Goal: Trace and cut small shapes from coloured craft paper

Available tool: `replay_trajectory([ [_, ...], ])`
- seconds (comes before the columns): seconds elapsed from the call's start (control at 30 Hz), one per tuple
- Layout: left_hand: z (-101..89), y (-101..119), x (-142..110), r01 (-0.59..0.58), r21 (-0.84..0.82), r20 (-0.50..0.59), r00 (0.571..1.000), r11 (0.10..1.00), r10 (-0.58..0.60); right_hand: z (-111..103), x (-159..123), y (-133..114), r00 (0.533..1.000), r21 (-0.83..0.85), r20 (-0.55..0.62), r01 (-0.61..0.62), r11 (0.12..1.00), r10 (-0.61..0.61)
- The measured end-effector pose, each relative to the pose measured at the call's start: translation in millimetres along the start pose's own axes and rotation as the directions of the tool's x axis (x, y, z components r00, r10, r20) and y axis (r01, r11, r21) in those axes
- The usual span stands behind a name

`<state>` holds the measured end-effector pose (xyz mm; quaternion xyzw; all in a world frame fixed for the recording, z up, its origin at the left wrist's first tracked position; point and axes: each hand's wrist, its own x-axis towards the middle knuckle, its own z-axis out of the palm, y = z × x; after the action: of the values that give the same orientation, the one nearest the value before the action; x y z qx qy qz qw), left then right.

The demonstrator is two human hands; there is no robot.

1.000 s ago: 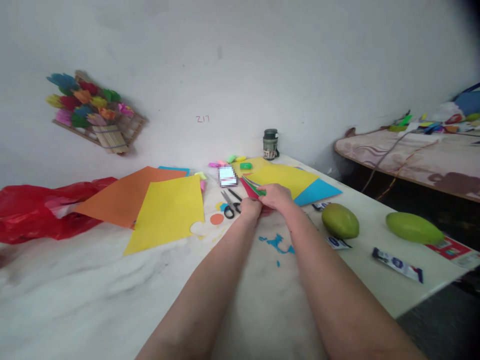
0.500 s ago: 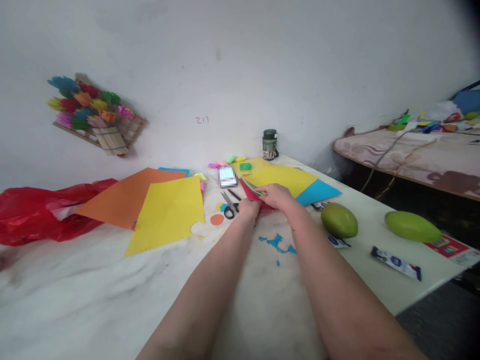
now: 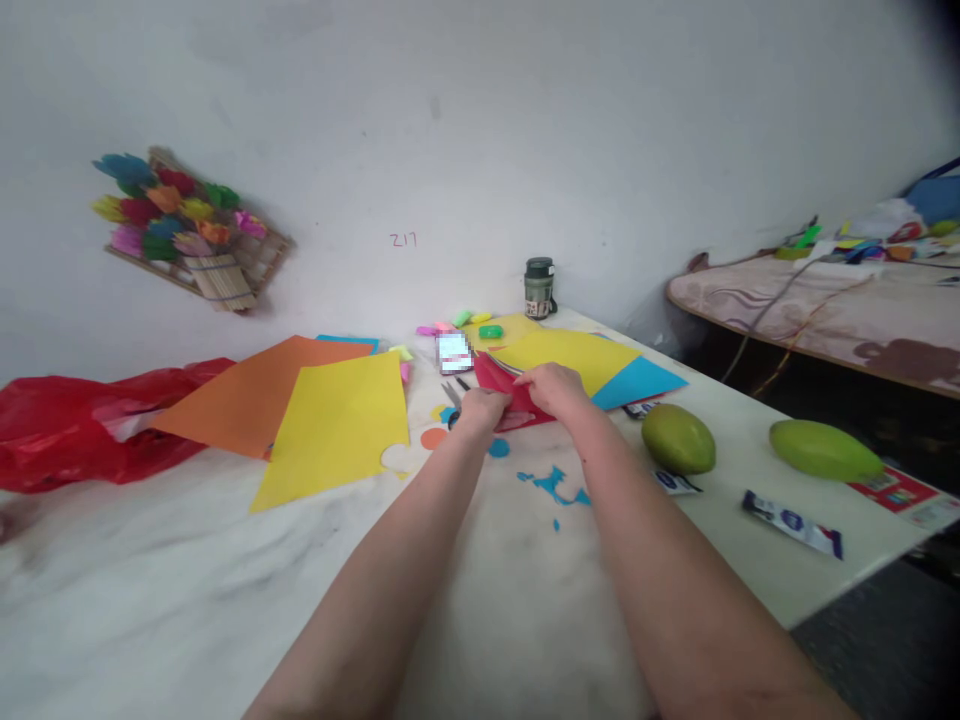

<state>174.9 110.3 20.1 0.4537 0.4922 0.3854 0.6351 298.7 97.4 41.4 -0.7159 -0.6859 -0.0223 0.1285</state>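
A glossy red packet (image 3: 532, 412), with thin paper edges showing along its upper side, lies under both hands. My left hand (image 3: 485, 405) pinches its left part. Bent fingers of my right hand (image 3: 555, 388) grip its upper edge; the fingertips are partly hidden. Scissors (image 3: 451, 391) lie just left of my left hand, their handles mostly covered by it. Near my left wrist are a blue paper circle (image 3: 499, 448) and an orange paper circle (image 3: 433, 438). Blue paper scraps (image 3: 553, 485) are scattered between my forearms.
Yellow (image 3: 341, 430) and orange sheets (image 3: 240, 400) lie left, beside a red plastic bag (image 3: 112, 420). A phone (image 3: 454, 353) and a tumbler (image 3: 539, 288) stand behind. More yellow paper (image 3: 581, 358), two green mangoes (image 3: 679, 440) and a wrapper (image 3: 793, 525) are right.
My left hand has shifted left and slightly up, spreading the red packet wider. The blue circle is now uncovered, while the scissors' handles have become mostly hidden. My right hand has barely moved.
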Motion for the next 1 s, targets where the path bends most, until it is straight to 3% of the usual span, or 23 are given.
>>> replay_trajectory([
  [0.23,-25.5,7.9,-18.1,0.035,0.027,0.0,0.999,0.999,-0.035,3.4,-0.8,-5.2,1.0,-0.033,0.011,0.004,0.999,-0.003],
  [0.57,-19.2,-4.8,7.0,0.13,-0.024,-0.004,0.992,0.991,-0.13,9.7,-0.5,-9.3,1.0,-0.034,0.009,-0.01,0.999,0.01],
  [0.77,-12.3,0.5,8.3,-0.004,0.014,-0.132,0.991,1.0,0.006,10.5,0.4,-9.1,0.999,-0.012,0.013,-0.033,0.999,0.033],
  [1.0,-9.5,19.7,-2.4,-0.199,0.106,-0.064,0.976,0.974,0.206,5.7,1.0,-6.6,0.997,-0.003,-0.046,-0.062,0.998,0.062],
])
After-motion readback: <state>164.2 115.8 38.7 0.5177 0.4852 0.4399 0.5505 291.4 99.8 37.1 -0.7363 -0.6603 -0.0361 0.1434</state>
